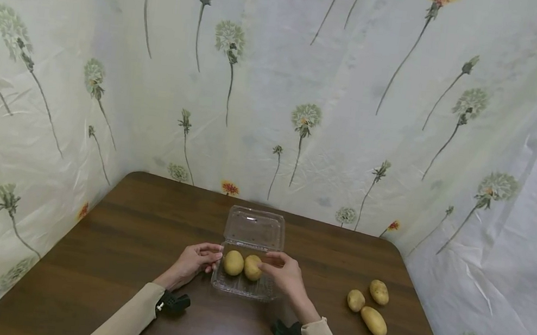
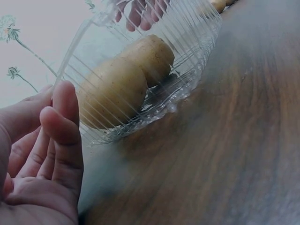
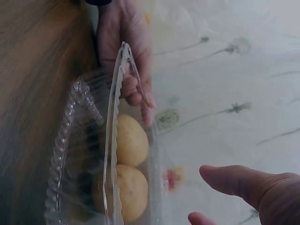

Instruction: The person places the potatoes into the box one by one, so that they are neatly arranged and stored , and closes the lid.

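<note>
A clear plastic clamshell container (image 1: 241, 294) lies on the table with its hinged lid (image 1: 254, 229) tipped back. Inside it, two yellow potatoes, a left one (image 1: 233, 263) and a right one (image 1: 251, 268), sit side by side. My left hand (image 1: 192, 262) pinches the container's left rim between thumb and fingers, plain in the left wrist view. Over the right side of the container hovers my right hand (image 1: 286, 276), close to the right potato. Its thumb (image 3: 229, 180) and finger stand apart in the right wrist view, with nothing between them.
Three more potatoes lie loose on the right of the brown wooden table (image 1: 155, 215): one at the back (image 1: 379, 292), a small one (image 1: 355, 300) and a long one (image 1: 374, 322). A flower-printed curtain (image 1: 268, 80) surrounds the table's back and sides.
</note>
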The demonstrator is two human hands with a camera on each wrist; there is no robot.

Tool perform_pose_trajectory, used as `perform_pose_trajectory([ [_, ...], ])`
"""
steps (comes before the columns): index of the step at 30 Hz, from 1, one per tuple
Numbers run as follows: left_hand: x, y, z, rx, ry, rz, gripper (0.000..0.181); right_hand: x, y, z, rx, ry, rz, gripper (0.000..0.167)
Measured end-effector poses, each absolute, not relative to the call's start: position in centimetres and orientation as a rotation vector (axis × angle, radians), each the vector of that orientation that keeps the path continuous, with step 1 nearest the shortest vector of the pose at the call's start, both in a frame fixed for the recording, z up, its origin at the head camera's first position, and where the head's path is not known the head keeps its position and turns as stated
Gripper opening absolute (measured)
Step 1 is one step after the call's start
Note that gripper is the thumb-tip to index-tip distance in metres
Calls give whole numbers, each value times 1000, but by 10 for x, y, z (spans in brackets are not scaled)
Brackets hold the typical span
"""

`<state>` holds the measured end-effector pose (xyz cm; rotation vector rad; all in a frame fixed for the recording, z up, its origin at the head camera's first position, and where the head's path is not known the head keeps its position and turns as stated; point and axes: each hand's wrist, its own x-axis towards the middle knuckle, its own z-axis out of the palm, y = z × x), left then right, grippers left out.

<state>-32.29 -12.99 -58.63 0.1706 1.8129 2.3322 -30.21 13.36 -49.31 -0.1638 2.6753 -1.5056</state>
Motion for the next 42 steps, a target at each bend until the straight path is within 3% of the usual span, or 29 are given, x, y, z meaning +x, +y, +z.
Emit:
perform_pose_trajectory([
  [26, -324, -129, -587, 165, 1837, 2320, 47, -285, 211, -484, 37, 2685, -1629, 48],
  [42, -324, -130, -586, 198, 1822, 2319, 48, -279, 232, -480, 62, 2688, -1651, 47],
])
